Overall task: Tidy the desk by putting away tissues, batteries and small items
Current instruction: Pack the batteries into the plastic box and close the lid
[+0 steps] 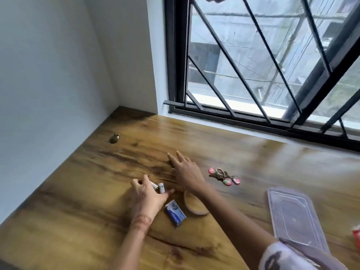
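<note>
Fingers of the left hand [147, 193] curl round two white batteries [161, 188], close to the worktop [87, 191]. The right hand [186, 172] lies just beside it, fingers straight and spread, holding nothing. The batteries look stiff, smooth and apt to roll, so pinch them across their middles. A blue box [175, 212] and keys [224, 176] lie near.

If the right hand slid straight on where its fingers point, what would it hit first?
Likely nothing until the white wall: the right hand aims across the brown wooden desk toward its corner; the small dark object sits leftward.
</note>
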Action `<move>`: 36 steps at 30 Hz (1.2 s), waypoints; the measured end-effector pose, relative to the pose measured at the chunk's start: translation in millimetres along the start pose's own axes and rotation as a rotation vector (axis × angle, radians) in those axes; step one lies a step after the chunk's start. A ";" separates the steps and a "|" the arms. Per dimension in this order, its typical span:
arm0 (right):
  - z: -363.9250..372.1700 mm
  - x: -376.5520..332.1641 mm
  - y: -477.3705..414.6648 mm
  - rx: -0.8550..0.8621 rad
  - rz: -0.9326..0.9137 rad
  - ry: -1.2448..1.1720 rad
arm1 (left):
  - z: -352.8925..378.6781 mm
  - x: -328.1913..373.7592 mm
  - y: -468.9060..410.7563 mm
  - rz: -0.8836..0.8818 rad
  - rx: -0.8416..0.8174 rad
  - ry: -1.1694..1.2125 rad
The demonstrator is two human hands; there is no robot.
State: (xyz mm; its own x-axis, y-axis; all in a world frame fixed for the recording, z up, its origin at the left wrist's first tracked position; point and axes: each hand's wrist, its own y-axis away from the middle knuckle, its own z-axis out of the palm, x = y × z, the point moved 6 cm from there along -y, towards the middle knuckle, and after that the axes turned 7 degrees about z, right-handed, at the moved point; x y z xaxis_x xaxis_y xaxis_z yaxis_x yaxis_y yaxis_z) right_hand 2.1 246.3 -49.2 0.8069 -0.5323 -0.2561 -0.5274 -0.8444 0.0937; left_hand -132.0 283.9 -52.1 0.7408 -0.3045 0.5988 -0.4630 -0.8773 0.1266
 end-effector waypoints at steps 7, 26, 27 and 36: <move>2.3 -6.0 6.0 0.147 -0.081 0.009 | 7.0 4.9 -12.2 0.048 -0.046 -0.007; -41.4 41.1 74.3 0.360 0.098 -0.668 | -4.1 28.6 -1.5 0.211 0.086 0.257; -43.3 45.5 79.0 0.364 0.117 -0.704 | -1.9 31.6 0.1 0.187 0.063 0.342; -56.2 115.9 144.9 0.436 0.412 -0.953 | 66.8 116.0 43.1 0.159 -0.234 0.871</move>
State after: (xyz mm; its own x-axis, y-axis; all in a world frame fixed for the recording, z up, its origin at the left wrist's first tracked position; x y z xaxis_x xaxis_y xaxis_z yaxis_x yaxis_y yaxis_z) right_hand 34.2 58.9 -11.2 0.1157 -0.3452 -0.9314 -0.9054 -0.4222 0.0440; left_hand -33.5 186.0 -30.0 0.0748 0.0555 0.9957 -0.6857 -0.7221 0.0918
